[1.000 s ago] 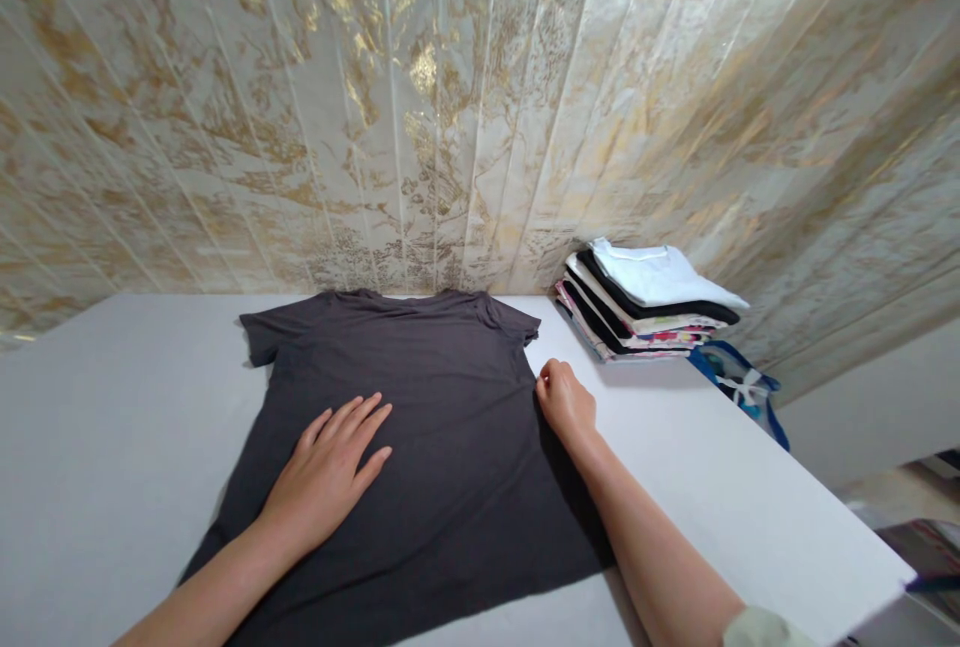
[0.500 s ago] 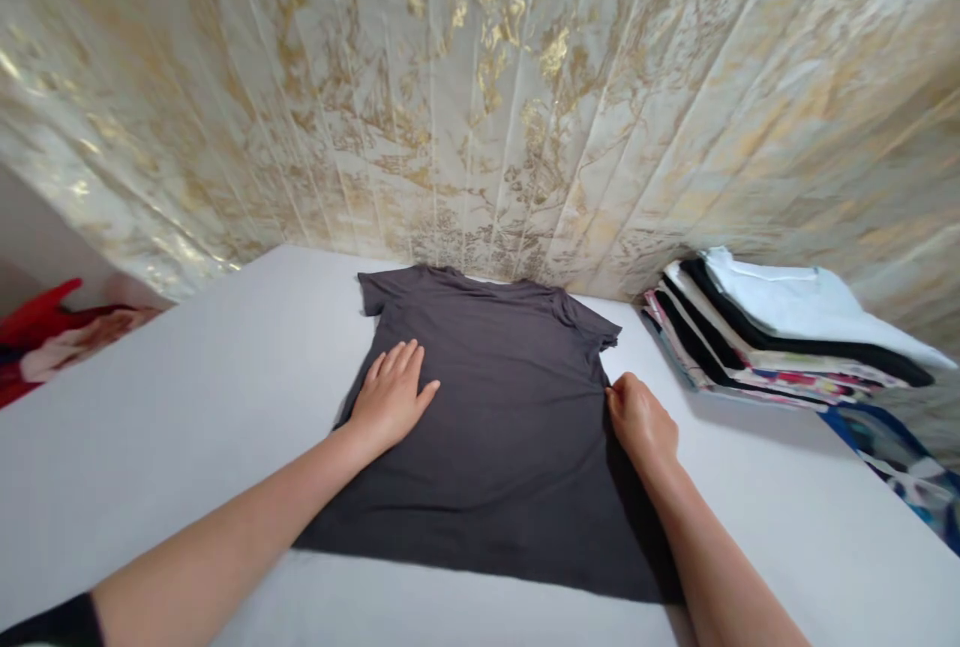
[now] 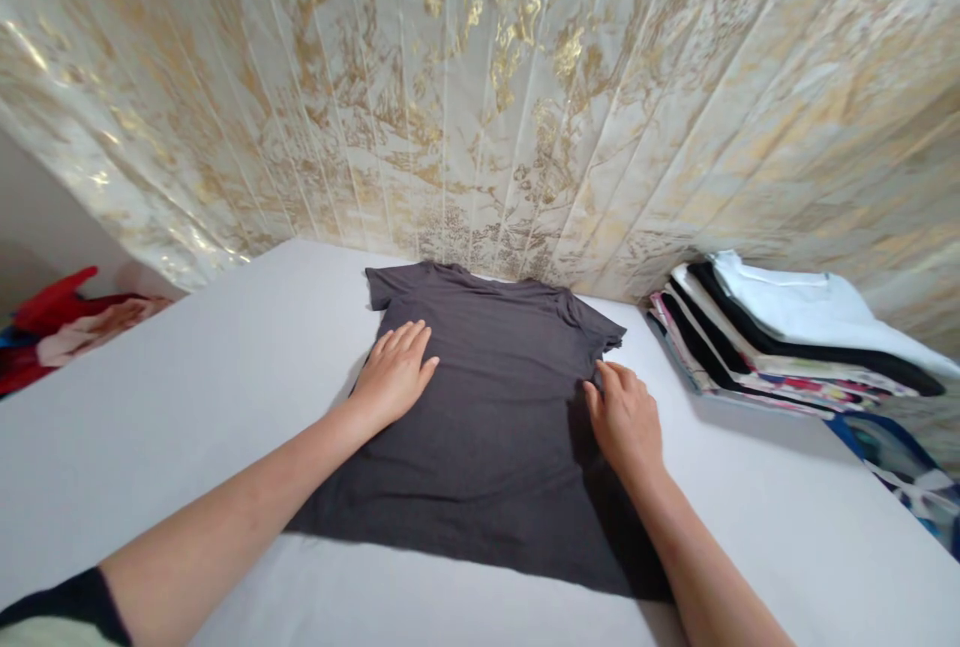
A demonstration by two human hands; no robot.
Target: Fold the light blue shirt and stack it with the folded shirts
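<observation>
A dark grey T-shirt (image 3: 480, 447) lies spread out on a white table, its neckline and short sleeves toward the curtain and its hem toward me. My left hand (image 3: 396, 372) rests flat on the shirt's left side, fingers extended. Over the right side edge, just below the sleeve, is my right hand (image 3: 626, 417); its fingers are loosely bent and apart, and no cloth shows pinched between them. Faint creases run across the shirt's lower half.
At the right stands a stack of folded clothes (image 3: 787, 337), topped by a white garment. A blue-edged patterned item (image 3: 911, 467) is at the table's right edge. Red and pink cloths (image 3: 75, 322) lie at the far left. A gold-patterned curtain (image 3: 480, 107) hangs behind the white table (image 3: 247, 357).
My right hand has let go of the shirt's side edge, its fingers opening, and shifted slightly left and up. My left hand remains flat on the shirt. The view has shifted slightly.
</observation>
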